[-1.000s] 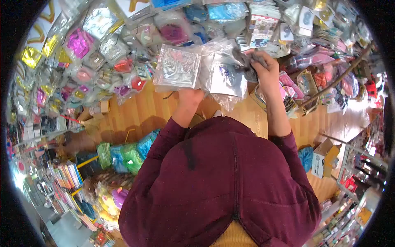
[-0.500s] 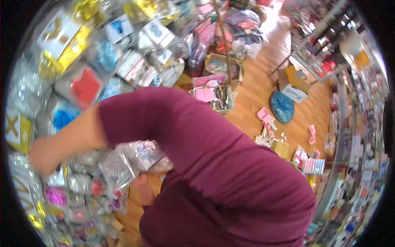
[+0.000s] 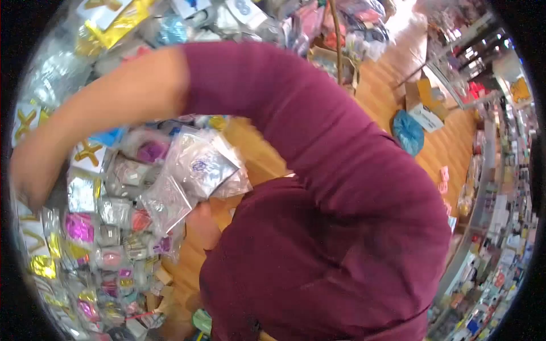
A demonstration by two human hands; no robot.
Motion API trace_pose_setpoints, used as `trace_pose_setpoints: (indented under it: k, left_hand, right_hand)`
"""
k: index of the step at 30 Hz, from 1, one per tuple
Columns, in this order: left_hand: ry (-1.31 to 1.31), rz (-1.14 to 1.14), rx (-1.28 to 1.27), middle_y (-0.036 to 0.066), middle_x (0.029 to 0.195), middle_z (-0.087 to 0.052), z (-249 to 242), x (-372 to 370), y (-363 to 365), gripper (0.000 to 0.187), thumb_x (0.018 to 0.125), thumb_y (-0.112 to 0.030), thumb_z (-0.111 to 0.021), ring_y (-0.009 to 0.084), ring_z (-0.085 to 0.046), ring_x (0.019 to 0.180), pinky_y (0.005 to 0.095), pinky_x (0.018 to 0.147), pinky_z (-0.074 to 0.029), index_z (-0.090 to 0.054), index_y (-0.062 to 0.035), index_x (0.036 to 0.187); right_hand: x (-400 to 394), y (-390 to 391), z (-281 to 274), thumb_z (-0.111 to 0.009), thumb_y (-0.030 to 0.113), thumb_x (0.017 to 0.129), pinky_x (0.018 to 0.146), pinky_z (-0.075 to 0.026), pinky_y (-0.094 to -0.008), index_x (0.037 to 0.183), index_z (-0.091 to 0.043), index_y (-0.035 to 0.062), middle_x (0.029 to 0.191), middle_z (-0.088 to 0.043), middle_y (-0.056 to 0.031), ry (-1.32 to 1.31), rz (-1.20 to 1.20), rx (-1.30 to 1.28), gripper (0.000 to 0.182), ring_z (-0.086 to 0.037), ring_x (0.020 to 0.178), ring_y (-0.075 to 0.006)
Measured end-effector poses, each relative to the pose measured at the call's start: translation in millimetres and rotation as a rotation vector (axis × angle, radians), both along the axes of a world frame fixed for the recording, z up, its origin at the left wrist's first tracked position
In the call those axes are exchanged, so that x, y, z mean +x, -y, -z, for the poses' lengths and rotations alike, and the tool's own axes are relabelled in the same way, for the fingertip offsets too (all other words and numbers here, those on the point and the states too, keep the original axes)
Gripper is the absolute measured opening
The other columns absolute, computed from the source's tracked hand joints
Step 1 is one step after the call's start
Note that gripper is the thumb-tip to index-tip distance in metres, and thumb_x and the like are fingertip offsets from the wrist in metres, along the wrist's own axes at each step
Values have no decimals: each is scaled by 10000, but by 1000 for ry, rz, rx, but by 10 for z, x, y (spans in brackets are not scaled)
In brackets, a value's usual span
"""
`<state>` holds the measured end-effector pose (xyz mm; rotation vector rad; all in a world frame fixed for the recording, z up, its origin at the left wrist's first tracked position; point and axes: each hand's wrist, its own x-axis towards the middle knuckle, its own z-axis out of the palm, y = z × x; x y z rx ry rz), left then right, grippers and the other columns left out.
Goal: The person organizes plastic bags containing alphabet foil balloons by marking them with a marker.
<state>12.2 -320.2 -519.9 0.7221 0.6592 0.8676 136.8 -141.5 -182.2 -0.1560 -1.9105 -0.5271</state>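
My left hand (image 3: 205, 223), close to my body, grips a stack of clear plastic packages (image 3: 207, 165) with silvery contents and blue print. My right arm, in a maroon sleeve, stretches across the view to the far left. There my right hand (image 3: 34, 173) is blurred beside the hanging wall of packets, its fingers hard to make out; whether it holds anything is unclear. Near it hang white cards with gold shapes (image 3: 89, 155). Below are packets with magenta (image 3: 79, 227) and gold (image 3: 43, 266) contents.
Wooden floor (image 3: 381, 85) runs toward the upper right, with a blue bag (image 3: 408, 133) and an open cardboard box (image 3: 425, 117) on it. Stocked shelves (image 3: 500, 227) line the right side. A thin pole (image 3: 336, 40) stands near bagged goods at the top.
The view has shifted, and the wall packets and floor items appear higher. My right hand is farther left beside the packets. The packages in my left hand show more fully.
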Motion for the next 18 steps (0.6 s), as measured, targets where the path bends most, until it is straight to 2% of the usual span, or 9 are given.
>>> trace_pose_setpoints:
  k: [1,3,4,7,9,11,13,17,18]
  left_hand:
    - [42,-42,4,95,1026,-493,-37,55,-35,334,858,-238,-405,230,-475,989,320,842,-388,-447,-53,1133]
    - [95,-107,1,93,1040,-488,-142,112,-76,340,860,-240,-400,228,-470,997,321,850,-384,-439,-54,1142]
    - [77,-117,-22,92,1046,-485,-174,19,-37,343,861,-240,-398,227,-468,1001,322,854,-382,-435,-55,1147]
    - [47,-128,-95,89,1066,-476,-191,-162,50,353,863,-243,-391,225,-460,1012,325,865,-375,-422,-57,1161]
    - [42,-139,-142,87,1080,-470,-205,-113,127,359,865,-245,-386,224,-455,1020,327,873,-371,-414,-58,1170]
    - [53,-154,-185,85,1093,-465,-212,-82,173,366,866,-247,-381,222,-450,1028,329,881,-367,-405,-60,1180]
    - [65,-178,-226,83,1107,-459,-226,-107,181,372,868,-248,-377,220,-445,1035,330,889,-362,-397,-61,1189]
    - [239,-209,-291,79,1133,-447,-233,402,90,386,871,-252,-367,217,-435,1051,334,904,-354,-380,-63,1208]
    - [302,-212,-303,78,1140,-444,-251,598,60,389,872,-253,-365,217,-433,1054,335,908,-352,-376,-64,1212]
  right_hand:
    - [756,1130,239,-605,295,657,668,-466,-349,861,-632,55,826,-618,-134,61,405,-736,316,-589,767,-235]
    - [1437,1385,732,-621,227,641,670,-470,-314,912,-634,102,806,-623,-123,-455,278,-951,298,-591,760,-208]
    - [1668,1300,953,-638,162,642,709,-459,-292,925,-618,47,853,-622,-118,-657,272,-1102,305,-580,773,-208]
    - [1936,1343,1276,-648,113,645,667,-471,-287,932,-611,14,835,-619,-125,-805,455,-1016,306,-576,754,-183]
    - [2065,1440,1377,-649,91,654,638,-477,-283,934,-606,1,830,-614,-117,-936,234,-1131,297,-579,727,-177]
    - [2071,1546,1468,-636,79,674,623,-477,-273,945,-600,-3,822,-609,-108,-914,299,-1086,285,-580,706,-175]
    - [1960,1641,1579,-630,98,688,620,-476,-273,953,-592,-11,823,-608,-100,-973,160,-1073,288,-577,709,-167]
    - [1403,1928,1879,-561,152,710,699,-459,-356,947,-577,59,832,-588,-146,-592,457,-910,254,-572,761,-289]
    - [1224,2015,1984,-543,147,711,740,-432,-367,941,-561,52,865,-567,-135,-519,319,-962,250,-546,822,-296]
